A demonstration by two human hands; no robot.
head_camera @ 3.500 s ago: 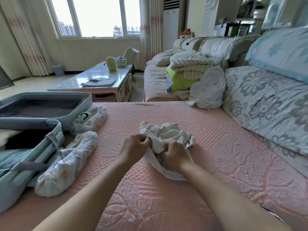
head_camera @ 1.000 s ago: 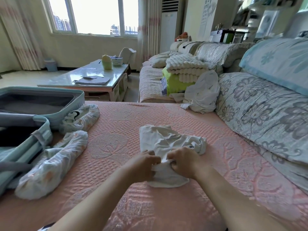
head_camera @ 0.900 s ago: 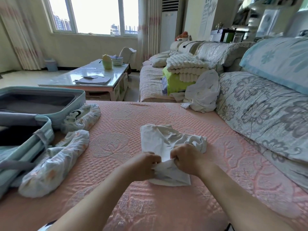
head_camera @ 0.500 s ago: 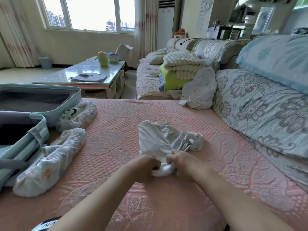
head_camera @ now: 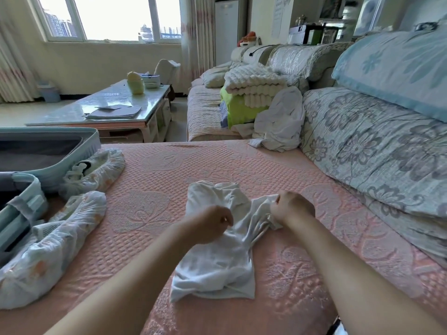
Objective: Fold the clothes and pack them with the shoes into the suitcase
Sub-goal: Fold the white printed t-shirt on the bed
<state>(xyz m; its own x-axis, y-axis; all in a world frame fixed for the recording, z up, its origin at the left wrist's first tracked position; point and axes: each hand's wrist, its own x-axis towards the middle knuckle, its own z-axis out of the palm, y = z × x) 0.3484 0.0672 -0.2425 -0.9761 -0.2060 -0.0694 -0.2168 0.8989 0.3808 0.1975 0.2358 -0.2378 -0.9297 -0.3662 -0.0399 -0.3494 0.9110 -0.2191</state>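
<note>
While both my fists are bunched in the white garment (head_camera: 215, 257), it needs flattening before any fold.
My left hand (head_camera: 211, 224) is curled tight, pinching cloth at the middle, and my right hand (head_camera: 291, 209) is closed round the gathered right edge. The garment lies crumpled on the pink cover (head_camera: 242, 165) in front of me, well apart from the suitcase (head_camera: 95, 142), which is open at my left. I judge it best to draw my hands apart, stretch the cloth taut, lay it flat and smooth it, then fold it small enough to fit. Count: one garment in hand. Two shoes, each in a cloth bag, the far shoe (head_camera: 96, 169) touching the suitcase and the near shoe (head_camera: 55, 240) just beside it. One suitcase. One heap of laundry (head_camera: 278, 122) on the far seat, too jumbled to count.
</note>
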